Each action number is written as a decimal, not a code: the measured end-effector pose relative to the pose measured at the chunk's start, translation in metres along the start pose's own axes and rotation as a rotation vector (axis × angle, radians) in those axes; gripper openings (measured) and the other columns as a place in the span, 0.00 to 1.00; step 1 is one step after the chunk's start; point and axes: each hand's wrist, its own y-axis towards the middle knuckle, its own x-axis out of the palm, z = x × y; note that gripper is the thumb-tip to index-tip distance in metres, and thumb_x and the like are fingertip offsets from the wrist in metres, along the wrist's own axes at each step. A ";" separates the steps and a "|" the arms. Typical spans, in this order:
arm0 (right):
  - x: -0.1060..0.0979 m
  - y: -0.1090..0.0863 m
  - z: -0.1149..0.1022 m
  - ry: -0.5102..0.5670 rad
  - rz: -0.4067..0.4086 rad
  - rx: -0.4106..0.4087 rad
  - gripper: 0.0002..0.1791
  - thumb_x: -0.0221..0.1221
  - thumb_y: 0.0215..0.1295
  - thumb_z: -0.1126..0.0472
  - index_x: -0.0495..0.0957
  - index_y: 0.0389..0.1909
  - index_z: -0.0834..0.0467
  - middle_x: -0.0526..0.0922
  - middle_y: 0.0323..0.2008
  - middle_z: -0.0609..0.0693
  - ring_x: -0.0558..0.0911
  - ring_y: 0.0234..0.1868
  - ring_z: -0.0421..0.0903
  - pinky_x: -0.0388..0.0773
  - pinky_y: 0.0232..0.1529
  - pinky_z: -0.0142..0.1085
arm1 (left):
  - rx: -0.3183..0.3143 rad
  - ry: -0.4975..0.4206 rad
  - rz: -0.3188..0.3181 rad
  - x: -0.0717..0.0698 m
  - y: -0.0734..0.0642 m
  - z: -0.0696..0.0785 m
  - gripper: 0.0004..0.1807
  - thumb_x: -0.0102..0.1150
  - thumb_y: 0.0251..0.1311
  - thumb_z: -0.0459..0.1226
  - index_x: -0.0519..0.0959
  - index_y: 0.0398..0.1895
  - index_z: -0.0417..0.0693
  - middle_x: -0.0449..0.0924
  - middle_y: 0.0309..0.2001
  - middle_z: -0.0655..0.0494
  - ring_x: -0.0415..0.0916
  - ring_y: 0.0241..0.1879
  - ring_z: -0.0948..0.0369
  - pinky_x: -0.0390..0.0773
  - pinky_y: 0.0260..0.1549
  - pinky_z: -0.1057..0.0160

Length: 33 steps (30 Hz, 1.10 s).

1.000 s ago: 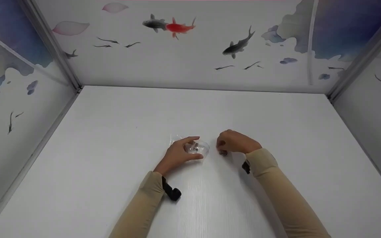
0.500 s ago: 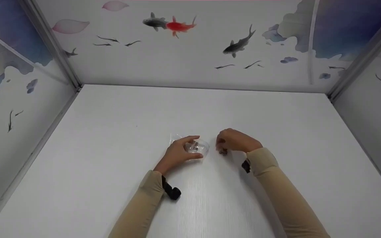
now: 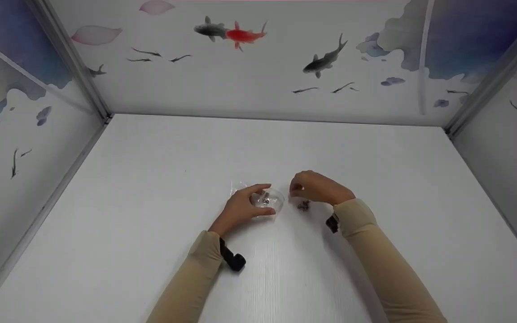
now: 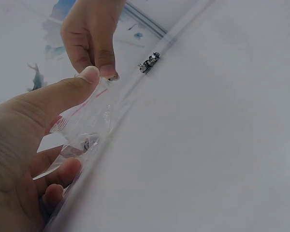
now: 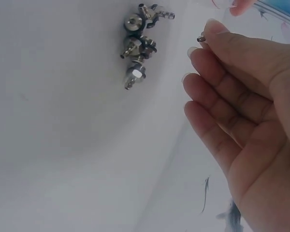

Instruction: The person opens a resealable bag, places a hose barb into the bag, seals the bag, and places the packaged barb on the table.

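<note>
A clear plastic zip bag [image 3: 274, 198] with a red line along its mouth is held by my left hand [image 3: 240, 205], thumb on one side and fingers on the other, its mouth spread apart. Inside the bag [image 4: 89, 118] lies at least one small metal piece [image 4: 87, 143]. Just right of the bag, my right hand [image 3: 320, 186] pinches a small silvery metal fitting [image 5: 200, 39] between thumb and forefinger; most of it is hidden by the fingertips. Beneath that hand sits a little pile of metal fittings [image 3: 303, 206], with barbed stems and dark rings [image 5: 135, 46].
The white tabletop [image 3: 173, 157] carries everything. Panels printed with fish [image 3: 258, 67] enclose its back and sides, joined by grey metal posts [image 3: 494, 74]. Black camera straps [image 3: 232, 258] sit at both wrists.
My right hand has lifted off the pile and moved slightly left and away from me, with a fitting pinched, so the pile shows more fully. The left hand stays in place with the bag.
</note>
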 end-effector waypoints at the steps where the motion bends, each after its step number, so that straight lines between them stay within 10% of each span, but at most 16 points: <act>1: -0.001 0.000 -0.001 0.001 0.004 -0.011 0.08 0.62 0.64 0.61 0.84 0.41 0.58 0.85 0.40 0.50 0.81 0.42 0.45 0.78 0.47 0.41 | 0.001 0.000 -0.001 0.000 0.000 0.000 0.39 0.74 0.44 0.54 0.73 0.64 0.61 0.79 0.55 0.54 0.70 0.38 0.61 0.71 0.40 0.60; 17: -0.003 0.006 -0.014 0.013 0.028 -0.072 0.08 0.61 0.65 0.60 0.84 0.40 0.58 0.84 0.39 0.49 0.79 0.43 0.45 0.77 0.48 0.40 | -0.003 -0.014 -0.007 -0.001 0.002 0.000 0.39 0.73 0.45 0.53 0.73 0.64 0.61 0.78 0.56 0.53 0.73 0.49 0.58 0.71 0.50 0.54; 33: 0.001 0.011 -0.022 -0.011 0.054 -0.195 0.10 0.62 0.63 0.62 0.85 0.43 0.61 0.85 0.39 0.52 0.81 0.43 0.47 0.78 0.48 0.40 | 0.010 -0.009 -0.014 0.000 0.000 -0.001 0.38 0.73 0.46 0.53 0.72 0.64 0.62 0.79 0.53 0.57 0.70 0.36 0.61 0.70 0.37 0.61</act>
